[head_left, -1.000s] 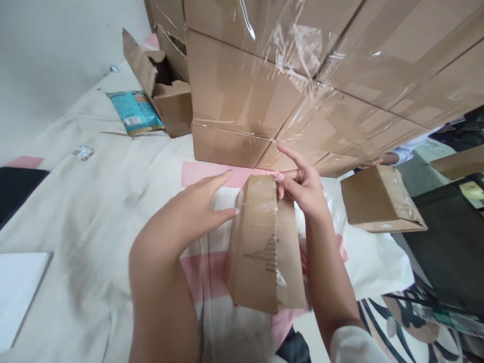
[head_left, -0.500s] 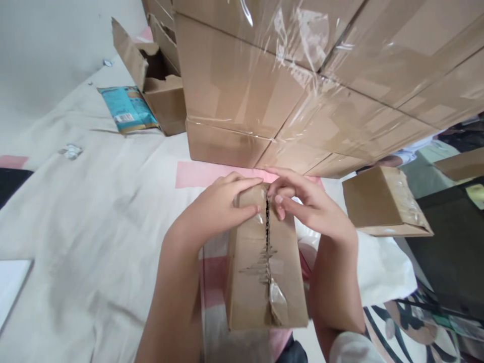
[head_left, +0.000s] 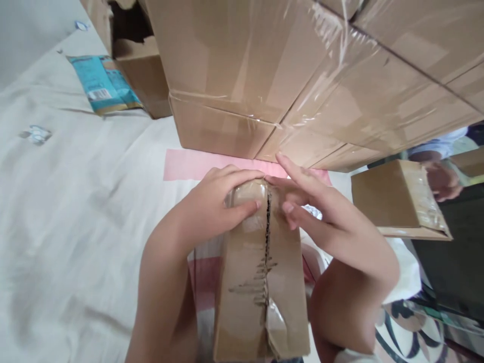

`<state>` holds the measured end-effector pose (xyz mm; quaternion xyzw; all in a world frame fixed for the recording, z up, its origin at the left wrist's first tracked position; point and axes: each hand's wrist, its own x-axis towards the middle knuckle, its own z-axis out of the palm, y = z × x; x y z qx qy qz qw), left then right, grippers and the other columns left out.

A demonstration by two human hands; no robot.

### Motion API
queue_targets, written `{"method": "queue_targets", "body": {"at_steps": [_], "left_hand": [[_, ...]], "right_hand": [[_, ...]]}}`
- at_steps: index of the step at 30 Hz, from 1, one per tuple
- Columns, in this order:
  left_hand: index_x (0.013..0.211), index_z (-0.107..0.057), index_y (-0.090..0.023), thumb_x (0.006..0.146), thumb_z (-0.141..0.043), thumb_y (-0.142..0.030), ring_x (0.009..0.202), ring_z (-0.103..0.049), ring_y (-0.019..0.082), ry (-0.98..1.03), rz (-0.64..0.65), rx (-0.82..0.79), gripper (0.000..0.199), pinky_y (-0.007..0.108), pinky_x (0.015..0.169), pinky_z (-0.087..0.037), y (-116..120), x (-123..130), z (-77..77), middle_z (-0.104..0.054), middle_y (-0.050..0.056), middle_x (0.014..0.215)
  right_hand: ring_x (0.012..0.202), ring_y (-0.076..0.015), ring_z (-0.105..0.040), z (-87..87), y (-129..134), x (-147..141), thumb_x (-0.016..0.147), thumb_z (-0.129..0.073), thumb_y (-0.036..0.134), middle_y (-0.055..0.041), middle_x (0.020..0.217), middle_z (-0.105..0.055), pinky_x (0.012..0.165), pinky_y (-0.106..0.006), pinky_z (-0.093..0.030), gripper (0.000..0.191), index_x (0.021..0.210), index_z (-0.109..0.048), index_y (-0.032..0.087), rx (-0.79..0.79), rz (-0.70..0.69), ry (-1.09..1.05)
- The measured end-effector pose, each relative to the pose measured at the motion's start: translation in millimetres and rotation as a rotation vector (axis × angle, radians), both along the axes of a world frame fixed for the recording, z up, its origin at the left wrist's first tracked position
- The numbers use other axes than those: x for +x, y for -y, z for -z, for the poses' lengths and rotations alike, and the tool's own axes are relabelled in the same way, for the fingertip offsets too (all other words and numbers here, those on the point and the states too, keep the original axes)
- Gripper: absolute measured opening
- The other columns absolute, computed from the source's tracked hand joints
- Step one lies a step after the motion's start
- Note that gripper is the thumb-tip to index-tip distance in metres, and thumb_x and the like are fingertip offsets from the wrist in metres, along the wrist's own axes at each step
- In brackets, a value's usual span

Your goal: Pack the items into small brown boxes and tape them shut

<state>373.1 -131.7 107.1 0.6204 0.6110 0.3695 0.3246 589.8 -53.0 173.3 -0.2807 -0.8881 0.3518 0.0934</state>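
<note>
A long brown cardboard box [head_left: 242,317] lies in front of me, its end toward me. Down the middle of its top runs a torn, dark seam, with a piece of clear tape [head_left: 277,317] lifted near the close end. My left hand [head_left: 230,196] grips the far left of the box, thumb on top and fingers over the far edge. At the far right corner, my right hand [head_left: 302,196] touches the box beside the seam. Its index finger stretches up and away, and its thumb is apart from the other fingers.
A large stack of taped cartons [head_left: 245,65] stands just beyond. To the left are an opened box [head_left: 147,80] and a blue packet [head_left: 100,85] on the white cloth [head_left: 75,212]. Another person's hand [head_left: 442,179] is by a small carton [head_left: 381,194] at right.
The view has moved closer to the box and the cartons. My right hand's fingers have spread from a curl, its index finger now raised. My left hand keeps its hold. Another person's hand has appeared at right.
</note>
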Motion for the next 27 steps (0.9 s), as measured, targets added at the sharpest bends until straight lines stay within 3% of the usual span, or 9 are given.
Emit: {"method": "queue_targets", "body": {"at_steps": [4,11,16,20,27], "left_hand": [[0.136,-0.063,-0.033,0.098,-0.054,-0.05,0.132,-0.055,0.024,0.009,-0.027,0.034,0.042,0.042,0.117,-0.039,-1.6,1.1,-0.9,-0.065,-0.002,0.141],[0.134,-0.065,-0.032,0.1,-0.052,-0.048,0.125,-0.062,0.024,0.043,-0.023,0.065,0.04,0.039,0.113,-0.044,-5.3,4.2,-2.4,-0.069,-0.003,0.136],[0.133,-0.064,-0.031,0.101,-0.046,-0.046,0.122,-0.062,0.026,0.043,-0.027,0.014,0.04,0.041,0.107,-0.048,-4.5,5.8,-5.9,-0.07,-0.001,0.133],[0.143,-0.055,-0.03,0.092,-0.059,-0.053,0.13,-0.057,0.032,0.002,0.017,-0.053,0.056,0.047,0.109,-0.046,-2.5,3.9,-4.3,-0.064,0.003,0.142],[0.147,-0.048,-0.034,0.089,-0.06,-0.041,0.133,-0.052,0.032,-0.045,0.036,-0.062,0.06,0.048,0.11,-0.044,0.6,5.0,0.2,-0.059,0.001,0.146]], "right_hand": [[0.089,-0.0224,-0.07,7.1,1.0,-6.8,0.099,-0.052,0.024,0.0022,0.081,-0.069,0.108,-0.063,-0.043,0.068,0.161,-0.029,0.042,0.06,-0.006,-0.021],[0.119,-0.0259,-0.064,16.0,3.2,-18.9,0.096,-0.052,0.017,0.002,0.08,-0.068,0.122,-0.064,-0.023,0.067,0.159,-0.036,0.037,0.147,-0.065,-0.028],[0.113,-0.0231,-0.066,21.9,1.9,-23.3,0.094,-0.052,0.014,0.0033,0.078,-0.067,0.123,-0.061,-0.024,0.069,0.158,-0.038,0.038,0.125,-0.05,-0.028],[0.11,-0.0232,-0.066,24.6,0.0,-23.8,0.094,-0.049,0.013,0.0028,0.077,-0.068,0.123,-0.062,-0.022,0.072,0.16,-0.034,0.036,0.142,-0.071,-0.01],[0.111,-0.0265,-0.067,22.5,3.1,-22.0,0.094,-0.049,0.014,-0.0005,0.091,-0.071,0.123,-0.069,-0.015,0.069,0.159,-0.035,0.033,0.227,-0.052,0.072]]}}
